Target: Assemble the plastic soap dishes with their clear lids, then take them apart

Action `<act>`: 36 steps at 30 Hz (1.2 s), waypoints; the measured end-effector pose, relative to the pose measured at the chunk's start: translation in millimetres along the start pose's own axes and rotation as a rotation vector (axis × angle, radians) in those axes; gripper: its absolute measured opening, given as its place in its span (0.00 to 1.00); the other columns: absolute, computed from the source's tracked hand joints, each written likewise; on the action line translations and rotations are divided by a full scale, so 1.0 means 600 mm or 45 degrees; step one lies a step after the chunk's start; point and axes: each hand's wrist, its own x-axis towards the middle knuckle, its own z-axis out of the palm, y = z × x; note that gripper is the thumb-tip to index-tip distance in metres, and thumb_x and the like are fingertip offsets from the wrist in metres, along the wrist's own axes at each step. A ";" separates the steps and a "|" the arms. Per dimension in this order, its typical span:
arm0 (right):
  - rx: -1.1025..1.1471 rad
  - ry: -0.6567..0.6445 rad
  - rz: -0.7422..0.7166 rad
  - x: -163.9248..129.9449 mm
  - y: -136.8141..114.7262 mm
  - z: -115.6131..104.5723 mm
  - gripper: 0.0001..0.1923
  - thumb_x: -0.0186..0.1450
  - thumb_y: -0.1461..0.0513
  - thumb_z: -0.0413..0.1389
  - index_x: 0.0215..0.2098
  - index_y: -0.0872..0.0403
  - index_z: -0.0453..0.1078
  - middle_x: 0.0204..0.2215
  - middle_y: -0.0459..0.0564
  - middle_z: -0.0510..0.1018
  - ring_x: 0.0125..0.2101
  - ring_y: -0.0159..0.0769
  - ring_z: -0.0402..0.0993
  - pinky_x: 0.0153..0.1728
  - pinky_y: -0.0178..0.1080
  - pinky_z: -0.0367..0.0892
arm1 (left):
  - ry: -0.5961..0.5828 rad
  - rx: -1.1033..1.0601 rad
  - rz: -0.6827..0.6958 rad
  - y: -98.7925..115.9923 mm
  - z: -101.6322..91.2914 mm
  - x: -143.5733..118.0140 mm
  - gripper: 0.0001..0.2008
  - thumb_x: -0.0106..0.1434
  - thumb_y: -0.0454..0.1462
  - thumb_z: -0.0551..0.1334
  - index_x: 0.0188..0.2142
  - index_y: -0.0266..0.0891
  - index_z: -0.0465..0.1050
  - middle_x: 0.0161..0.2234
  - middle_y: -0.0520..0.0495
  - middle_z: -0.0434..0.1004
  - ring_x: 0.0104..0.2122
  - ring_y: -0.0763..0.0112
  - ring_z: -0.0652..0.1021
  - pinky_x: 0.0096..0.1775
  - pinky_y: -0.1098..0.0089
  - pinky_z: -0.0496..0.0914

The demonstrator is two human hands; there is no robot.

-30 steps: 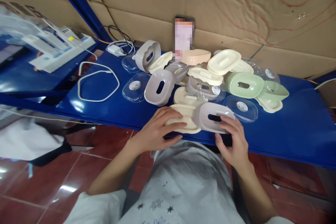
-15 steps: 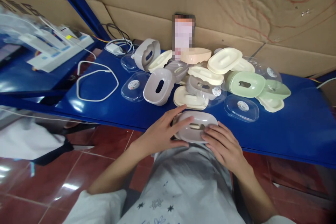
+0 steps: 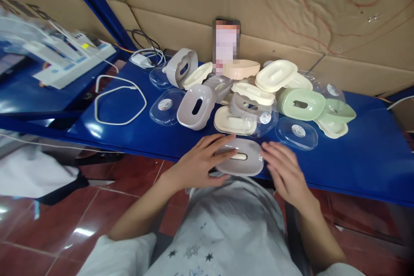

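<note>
A grey oval soap dish (image 3: 247,166) with a slot in its bottom lies at the table's front edge; a cream piece shows through the slot. My left hand (image 3: 202,161) grips its left end, thumb on the near side and fingers reaching over the rim. At the right end, my right hand (image 3: 284,172) has its fingers stretched out, the tips at or just beside the rim. Just beyond lies a cream soap tray (image 3: 234,121). Another grey soap dish (image 3: 194,110) and a clear lid (image 3: 296,133) with a round sticker are close by.
Behind are a green dish (image 3: 312,103), cream trays (image 3: 276,75), a peach dish (image 3: 242,70) and a clear lid (image 3: 166,107). A phone (image 3: 225,41) leans on the cardboard. To the left are a white cable loop (image 3: 121,123) and a power strip (image 3: 77,67).
My right hand has drawn back to the right, off the dish's inside to its right rim. The dish has shifted slightly left, and its slot shows more fully.
</note>
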 end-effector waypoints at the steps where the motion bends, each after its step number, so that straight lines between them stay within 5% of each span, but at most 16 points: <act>1: -0.077 0.033 0.049 0.007 0.011 -0.008 0.31 0.76 0.67 0.53 0.76 0.44 0.61 0.69 0.54 0.74 0.70 0.48 0.68 0.70 0.59 0.65 | -0.004 -0.019 -0.002 0.000 -0.002 0.000 0.34 0.68 0.46 0.71 0.70 0.49 0.66 0.75 0.39 0.60 0.70 0.43 0.66 0.67 0.42 0.67; 7: -0.420 -0.152 0.072 0.082 0.079 -0.024 0.41 0.76 0.63 0.57 0.81 0.44 0.45 0.78 0.57 0.56 0.75 0.57 0.56 0.71 0.67 0.56 | -0.037 -0.086 -0.032 0.000 -0.012 0.001 0.36 0.68 0.45 0.71 0.72 0.48 0.63 0.75 0.39 0.61 0.71 0.45 0.65 0.69 0.43 0.65; 15: -0.352 -0.254 -0.207 0.140 0.108 -0.014 0.32 0.79 0.60 0.54 0.79 0.46 0.53 0.72 0.56 0.69 0.72 0.49 0.65 0.73 0.60 0.53 | -0.037 -0.265 -0.183 -0.004 -0.013 0.002 0.48 0.66 0.48 0.74 0.78 0.51 0.51 0.73 0.37 0.62 0.71 0.46 0.67 0.69 0.43 0.68; 23: -0.204 -0.142 -0.352 0.123 0.043 -0.011 0.29 0.78 0.59 0.57 0.75 0.48 0.61 0.65 0.56 0.78 0.64 0.45 0.74 0.71 0.55 0.54 | 0.097 -0.313 -0.329 -0.001 0.005 0.006 0.61 0.60 0.54 0.77 0.79 0.53 0.39 0.73 0.32 0.59 0.72 0.39 0.66 0.68 0.38 0.68; 29: -0.171 -0.179 -0.470 0.092 -0.013 0.019 0.20 0.78 0.60 0.58 0.67 0.51 0.71 0.62 0.52 0.81 0.62 0.41 0.76 0.72 0.53 0.55 | 0.059 -0.315 -0.307 0.000 0.000 0.006 0.55 0.64 0.52 0.76 0.79 0.56 0.43 0.73 0.35 0.59 0.72 0.41 0.67 0.68 0.39 0.69; 36: -0.199 -0.131 -0.394 0.063 -0.021 0.038 0.27 0.76 0.59 0.61 0.72 0.47 0.67 0.63 0.51 0.80 0.65 0.41 0.73 0.74 0.51 0.57 | 0.013 -0.275 -0.276 0.002 -0.004 0.007 0.48 0.67 0.55 0.72 0.77 0.53 0.51 0.73 0.36 0.62 0.71 0.45 0.68 0.70 0.43 0.67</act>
